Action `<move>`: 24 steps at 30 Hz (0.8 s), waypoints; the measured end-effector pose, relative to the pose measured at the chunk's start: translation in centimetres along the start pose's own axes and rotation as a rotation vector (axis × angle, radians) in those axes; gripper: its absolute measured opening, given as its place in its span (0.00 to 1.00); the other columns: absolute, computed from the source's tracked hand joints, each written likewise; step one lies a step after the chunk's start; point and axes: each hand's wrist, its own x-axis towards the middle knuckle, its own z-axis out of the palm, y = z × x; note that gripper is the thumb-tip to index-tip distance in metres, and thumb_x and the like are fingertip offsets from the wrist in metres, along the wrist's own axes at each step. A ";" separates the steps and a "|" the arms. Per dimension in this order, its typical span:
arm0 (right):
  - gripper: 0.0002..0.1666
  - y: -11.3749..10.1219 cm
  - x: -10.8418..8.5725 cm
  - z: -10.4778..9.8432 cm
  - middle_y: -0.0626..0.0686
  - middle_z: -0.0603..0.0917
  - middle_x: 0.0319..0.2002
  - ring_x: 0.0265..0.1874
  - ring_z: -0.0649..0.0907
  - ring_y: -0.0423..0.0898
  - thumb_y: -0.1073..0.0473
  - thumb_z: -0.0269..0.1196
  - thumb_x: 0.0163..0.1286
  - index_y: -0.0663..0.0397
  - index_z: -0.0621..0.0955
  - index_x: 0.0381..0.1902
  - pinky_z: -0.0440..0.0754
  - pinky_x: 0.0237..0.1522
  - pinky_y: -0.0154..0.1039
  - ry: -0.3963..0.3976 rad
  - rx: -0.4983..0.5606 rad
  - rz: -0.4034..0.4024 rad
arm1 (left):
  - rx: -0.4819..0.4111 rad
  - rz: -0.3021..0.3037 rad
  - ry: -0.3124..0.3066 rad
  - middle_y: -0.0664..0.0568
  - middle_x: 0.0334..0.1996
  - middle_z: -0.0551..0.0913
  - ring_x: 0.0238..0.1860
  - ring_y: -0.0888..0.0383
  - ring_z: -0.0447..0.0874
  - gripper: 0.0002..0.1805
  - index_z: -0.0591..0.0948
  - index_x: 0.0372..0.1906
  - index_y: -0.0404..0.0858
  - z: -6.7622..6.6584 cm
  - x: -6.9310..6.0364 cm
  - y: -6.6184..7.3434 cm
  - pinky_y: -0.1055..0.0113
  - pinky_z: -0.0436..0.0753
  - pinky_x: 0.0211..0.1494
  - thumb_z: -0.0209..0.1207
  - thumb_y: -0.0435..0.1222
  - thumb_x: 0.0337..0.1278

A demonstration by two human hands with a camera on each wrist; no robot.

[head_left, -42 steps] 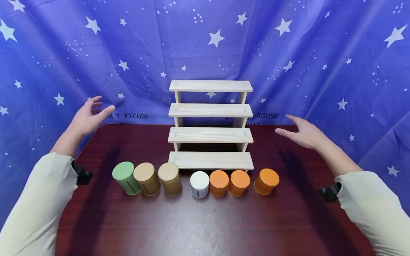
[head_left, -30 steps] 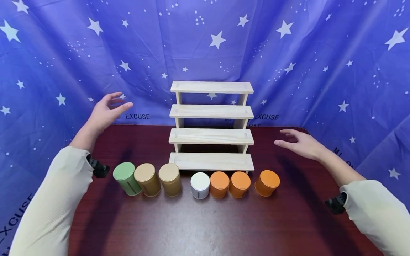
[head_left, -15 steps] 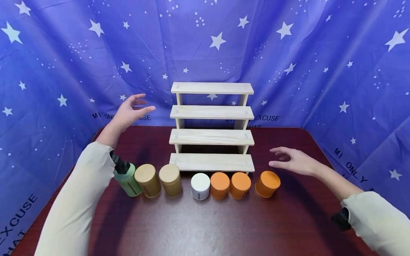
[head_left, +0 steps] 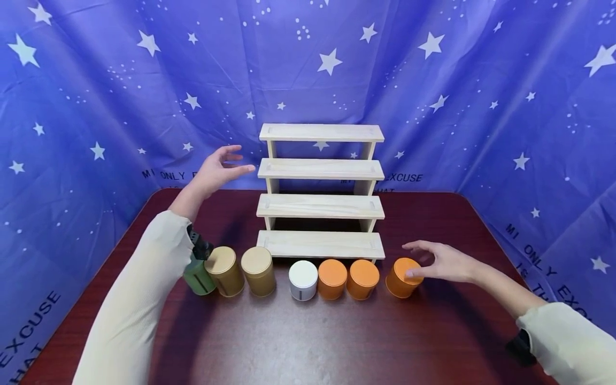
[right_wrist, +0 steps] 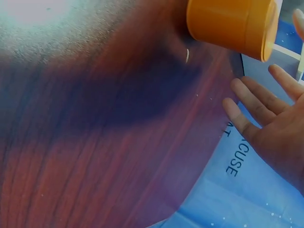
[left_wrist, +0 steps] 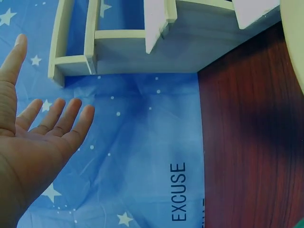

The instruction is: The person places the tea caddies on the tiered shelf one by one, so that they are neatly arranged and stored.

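Starting at the left of the head view, we see the left sleeve (head_left: 139,294) and black wrist camera (head_left: 199,246) now covering part of the green tin (head_left: 199,280), whose whole lid we could see 1.4 s ago. Above, left of centre, the left hand (head_left: 215,171) has come in from the far left of the frame to just beside the wooden stand (head_left: 321,206); its fingers are apart and relaxed, and it holds nothing. Next along the row, we find the two gold tins (head_left: 259,274), the white tin (head_left: 303,283) below the stand, and the two orange tins (head_left: 332,280) right of it, all standing where they stood before on the dark red table (head_left: 313,342). Right of centre, the last orange tin (head_left: 400,283) also keeps its place, upright and a little apart from the others. The right hand (head_left: 445,262) has dropped from well above to this tin, its thumb across our view of the lid; the right wrist view shows loosely extended fingers (right_wrist: 256,102) with no grip. We cannot tell whether the thumb touches.
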 end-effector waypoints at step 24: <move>0.48 0.9 -0.6 2.4 0.50 0.80 0.49 0.43 0.77 0.39 0.41 0.73 0.46 0.53 0.70 0.62 0.77 0.45 0.34 0.025 -0.059 -0.020 | 0.207 -0.016 -0.064 0.40 0.64 0.68 0.63 0.43 0.70 0.43 0.60 0.70 0.40 1.0 1.2 1.0 0.50 0.72 0.63 0.65 0.49 0.51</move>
